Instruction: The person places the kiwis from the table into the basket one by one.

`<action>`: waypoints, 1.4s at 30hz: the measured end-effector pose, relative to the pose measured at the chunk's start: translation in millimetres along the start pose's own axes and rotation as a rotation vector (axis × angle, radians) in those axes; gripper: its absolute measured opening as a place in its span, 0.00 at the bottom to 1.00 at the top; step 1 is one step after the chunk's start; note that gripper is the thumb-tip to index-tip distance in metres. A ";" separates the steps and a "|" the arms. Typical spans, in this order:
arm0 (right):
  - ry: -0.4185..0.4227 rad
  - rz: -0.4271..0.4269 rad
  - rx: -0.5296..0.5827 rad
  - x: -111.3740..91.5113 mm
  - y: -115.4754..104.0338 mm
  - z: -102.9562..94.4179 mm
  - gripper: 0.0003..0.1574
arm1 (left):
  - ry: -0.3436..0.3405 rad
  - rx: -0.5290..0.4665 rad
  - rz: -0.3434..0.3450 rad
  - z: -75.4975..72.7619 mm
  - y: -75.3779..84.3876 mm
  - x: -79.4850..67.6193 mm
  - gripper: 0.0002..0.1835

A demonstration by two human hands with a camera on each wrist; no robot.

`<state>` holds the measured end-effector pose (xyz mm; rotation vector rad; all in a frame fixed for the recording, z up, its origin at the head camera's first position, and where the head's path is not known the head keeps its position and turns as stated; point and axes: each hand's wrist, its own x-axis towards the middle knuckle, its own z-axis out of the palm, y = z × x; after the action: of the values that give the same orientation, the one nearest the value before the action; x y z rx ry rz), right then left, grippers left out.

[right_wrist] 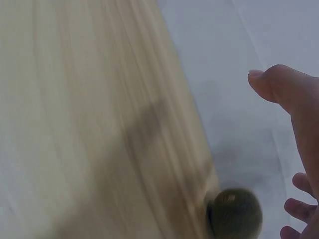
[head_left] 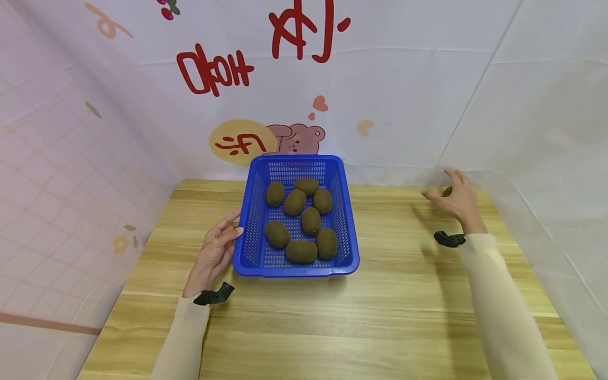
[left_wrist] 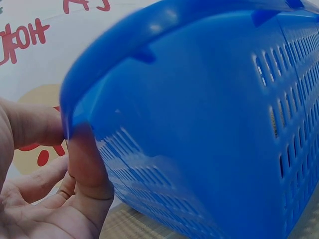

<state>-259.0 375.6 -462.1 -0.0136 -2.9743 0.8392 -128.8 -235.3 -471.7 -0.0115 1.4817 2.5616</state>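
A blue plastic basket with slotted walls stands at the middle of the table, holding several brown kiwis. My left hand pinches its left rim; in the left wrist view the thumb and a finger meet around the rim. At the far right corner, my right hand hovers with thumb and fingers spread over a single kiwi, mostly hidden from the head camera. The right wrist view shows this kiwi near the table edge, with a gap between it and the thumb.
The wooden table ends at the back against a white printed cloth, which also rises at both sides. Behind the basket the cloth carries a pink bear print. Each wrist wears a black band.
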 end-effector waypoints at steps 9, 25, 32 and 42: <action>0.011 0.053 -0.020 6.9 32.1 -4.2 0.65 | 0.002 -0.007 0.020 -0.2 -3.2 2.8 0.37; -0.055 0.128 -0.032 4.3 54.1 -9.2 0.54 | -0.007 -0.011 0.017 2.5 -2.2 2.4 0.37; -0.031 0.126 -0.028 1.7 53.0 -7.7 0.47 | -0.010 -0.011 0.017 0.1 -1.9 1.3 0.37; -0.034 0.089 -0.029 -0.3 42.9 -10.7 0.49 | -0.002 0.011 0.015 -2.2 -1.9 0.2 0.37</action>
<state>-258.5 417.8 -475.5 -0.1353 -3.0374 0.8129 -128.9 -236.3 -474.5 0.0034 1.5016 2.5642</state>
